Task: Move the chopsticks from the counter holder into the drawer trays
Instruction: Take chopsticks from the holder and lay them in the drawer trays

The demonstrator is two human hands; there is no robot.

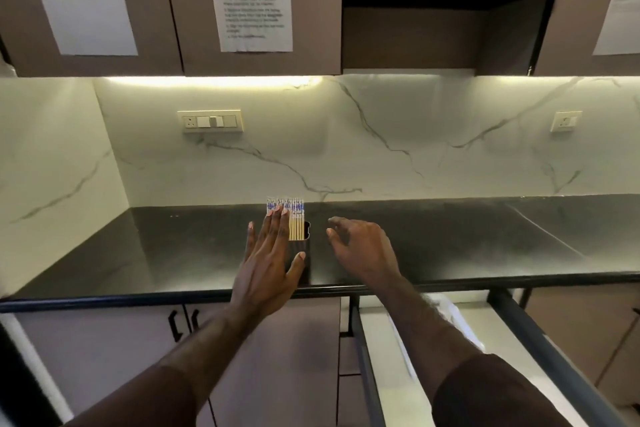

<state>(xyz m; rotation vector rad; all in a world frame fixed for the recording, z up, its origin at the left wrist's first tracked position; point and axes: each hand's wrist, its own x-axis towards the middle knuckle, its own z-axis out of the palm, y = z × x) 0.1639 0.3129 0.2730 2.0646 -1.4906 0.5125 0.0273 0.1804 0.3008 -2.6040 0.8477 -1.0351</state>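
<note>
The chopsticks (295, 218) stand upright in a dark holder (306, 253) near the front edge of the black bench (450, 239). The left hand (268, 263) is spread flat in front of the holder, its fingertips (277, 210) over the chopstick tops, grip wide and holding nothing. The right hand (360, 246) hovers just right of the holder, fingers loosely curled, grip empty. Below right, the drawer (398, 357) stands open.

Pale wooden chopsticks (295, 218) with blue-patterned tops stand upright, packed side by side in a dark holder (306, 255). Their tops sit just behind my left fingertips (277, 210); my left thumb lies against the holder's front. An open drawer (433, 357) lies below my right forearm.
</note>
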